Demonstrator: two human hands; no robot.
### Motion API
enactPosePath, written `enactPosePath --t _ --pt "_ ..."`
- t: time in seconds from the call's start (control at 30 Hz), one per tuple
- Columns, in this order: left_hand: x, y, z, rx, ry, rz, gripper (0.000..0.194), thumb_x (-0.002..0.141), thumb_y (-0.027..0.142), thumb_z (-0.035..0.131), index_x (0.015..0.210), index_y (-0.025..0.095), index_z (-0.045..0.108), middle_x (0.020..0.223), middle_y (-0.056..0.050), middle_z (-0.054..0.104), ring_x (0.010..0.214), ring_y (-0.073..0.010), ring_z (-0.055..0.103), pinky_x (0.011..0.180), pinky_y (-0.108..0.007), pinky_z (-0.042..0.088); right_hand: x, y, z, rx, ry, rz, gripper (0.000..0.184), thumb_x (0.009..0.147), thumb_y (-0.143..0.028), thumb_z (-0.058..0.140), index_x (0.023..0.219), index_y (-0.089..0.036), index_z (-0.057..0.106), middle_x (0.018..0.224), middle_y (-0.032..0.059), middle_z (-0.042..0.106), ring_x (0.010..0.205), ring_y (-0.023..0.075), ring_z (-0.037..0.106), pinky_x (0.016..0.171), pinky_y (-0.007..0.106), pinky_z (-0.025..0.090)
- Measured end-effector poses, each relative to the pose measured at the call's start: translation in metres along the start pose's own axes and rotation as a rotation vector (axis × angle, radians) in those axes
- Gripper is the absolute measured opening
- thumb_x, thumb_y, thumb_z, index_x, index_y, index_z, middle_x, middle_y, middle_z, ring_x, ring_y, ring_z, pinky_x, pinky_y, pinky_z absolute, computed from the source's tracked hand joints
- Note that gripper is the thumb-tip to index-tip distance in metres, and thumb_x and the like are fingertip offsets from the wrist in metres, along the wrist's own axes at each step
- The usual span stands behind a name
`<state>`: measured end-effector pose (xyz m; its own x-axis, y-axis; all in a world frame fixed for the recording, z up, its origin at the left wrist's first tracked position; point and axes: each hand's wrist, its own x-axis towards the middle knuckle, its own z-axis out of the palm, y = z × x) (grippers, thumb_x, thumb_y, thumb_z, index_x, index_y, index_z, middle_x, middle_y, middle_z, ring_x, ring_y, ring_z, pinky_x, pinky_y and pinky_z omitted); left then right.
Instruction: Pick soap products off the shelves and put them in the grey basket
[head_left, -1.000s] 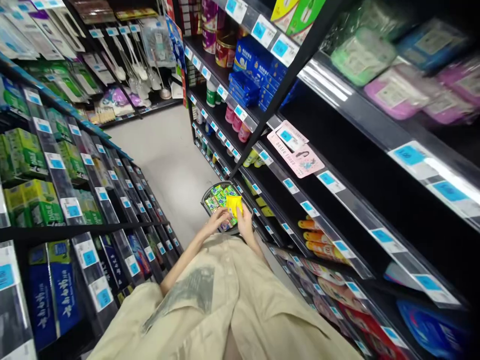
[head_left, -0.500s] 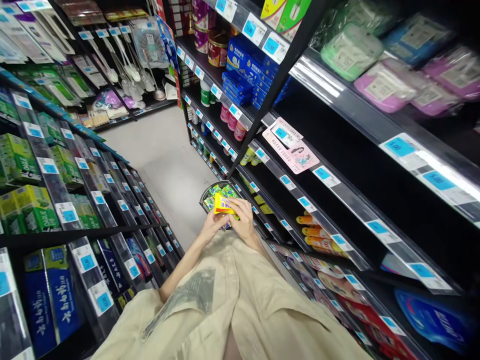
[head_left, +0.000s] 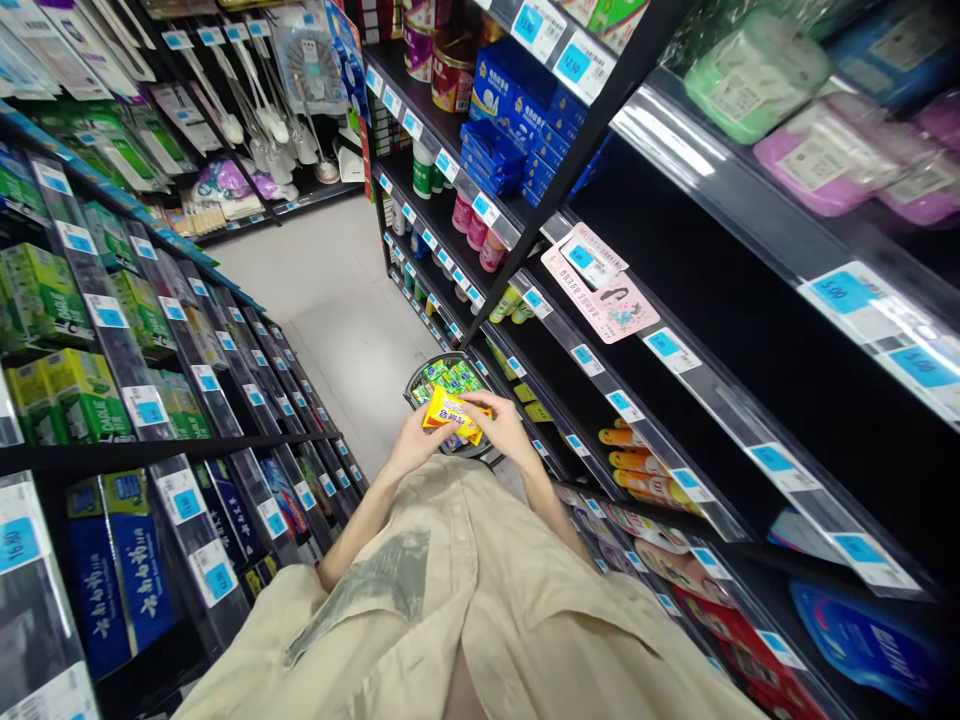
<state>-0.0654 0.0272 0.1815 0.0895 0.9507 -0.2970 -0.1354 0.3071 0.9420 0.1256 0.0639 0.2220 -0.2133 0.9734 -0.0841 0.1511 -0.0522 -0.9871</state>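
The left hand (head_left: 414, 438) holds the left end of a yellow packet (head_left: 454, 414), and the right hand (head_left: 504, 428) holds the right end. The fingers of both hands are closed in on it, so the packet is pinched between them. The packet is shiny, with dark writing and some red on it. It is up in front of the person's tan shirt (head_left: 450, 540), over a dark basket (head_left: 410, 384). The basket has lots of little green packs (head_left: 459, 374) in it. The gray floor (head_left: 337, 320) is past the basket. On the left side is a black shelf with green and yellow boxes (head_left: 79, 395), and lower down are tall blue boxes (head_left: 124, 575) with white writing. On the right side, another black shelf has small blue boxes (head_left: 495, 140), with pink tubs (head_left: 476, 230) under them. A pink card (head_left: 604, 300) hangs on the front edge of that shelf. Orange and yellow bottles (head_left: 641, 465) lie lower down, and a big blue pack (head_left: 862, 630) is near the bottom right corner. Up high on the right are a green pack (head_left: 754, 85) and pink packs (head_left: 821, 160) in clear wrap. Lots of blue and white price tags line the shelves.
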Motion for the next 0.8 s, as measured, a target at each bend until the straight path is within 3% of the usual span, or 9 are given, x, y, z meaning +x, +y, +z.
enactPosePath --t 0.13,0.2,0.33,0.5,0.67,0.8 --pt "0.005 0.007 -0.006 -0.029 0.067 0.003 0.079 0.067 0.052 0.094 0.129 0.017 0.061 0.085 -0.002 0.078 0.075 -0.0194 0.074 0.074 -0.031 0.06 -0.004 0.015 0.019 0.32 0.098 0.17 0.039 0.07 -0.041 0.094 0.102 -0.023 0.083 0.102 0.0061 0.082 0.095 0.0238 0.076 0.094 0.039 0.061" --pt "0.008 0.011 -0.008 -0.054 0.087 0.011 0.074 0.07 0.052 0.092 0.127 0.018 0.059 0.077 0.001 0.075 0.07 -0.0168 0.071 0.072 -0.029 0.059 -0.008 0.022 0.031 0.451 0.164 0.225 0.046 0.064 -0.04 0.097 0.104 -0.022 0.08 0.105 0.0068 0.082 0.097 0.0235 0.076 0.096 0.038 0.062" --pt "0.015 0.016 -0.011 -0.055 0.09 0.049 0.057 0.072 0.051 0.09 0.111 0.018 0.065 0.095 -0.005 0.078 0.084 -0.017 0.073 0.077 -0.027 0.058 -0.015 0.032 0.05 0.605 0.278 0.323 0.045 0.068 -0.042 0.094 0.103 -0.021 0.075 0.116 0.0085 0.079 0.109 0.024 0.076 0.097 0.037 0.063" --pt "0.023 0.016 -0.008 -0.003 0.018 0.075 0.049 0.073 0.048 0.09 0.108 0.016 0.075 0.117 -0.011 0.076 0.096 -0.0205 0.072 0.083 -0.03 0.059 -0.013 0.026 0.052 0.662 0.313 0.342 0.039 0.074 -0.042 0.087 0.105 -0.022 0.072 0.123 0.008 0.077 0.114 0.0255 0.074 0.093 0.038 0.065" --pt "0.025 0.014 -0.009 -0.112 0.043 0.021 0.051 0.07 0.049 0.092 0.106 0.015 0.082 0.104 -0.011 0.081 0.09 -0.022 0.072 0.082 -0.032 0.058 -0.011 0.017 0.042 0.571 0.259 0.372 0.038 0.075 -0.044 0.085 0.102 -0.022 0.072 0.115 0.0063 0.078 0.104 0.0246 0.077 0.081 0.034 0.068" --pt "0.025 0.018 -0.016 -0.148 0.102 -0.023 0.049 0.066 0.051 0.094 0.099 0.015 0.086 0.096 -0.01 0.082 0.084 -0.0222 0.071 0.076 -0.032 0.057 -0.015 0.02 0.039 0.486 0.209 0.435 0.052 0.066 -0.044 0.095 0.105 -0.02 0.071 0.106 0.0074 0.08 0.096 0.0259 0.078 0.079 0.037 0.07"
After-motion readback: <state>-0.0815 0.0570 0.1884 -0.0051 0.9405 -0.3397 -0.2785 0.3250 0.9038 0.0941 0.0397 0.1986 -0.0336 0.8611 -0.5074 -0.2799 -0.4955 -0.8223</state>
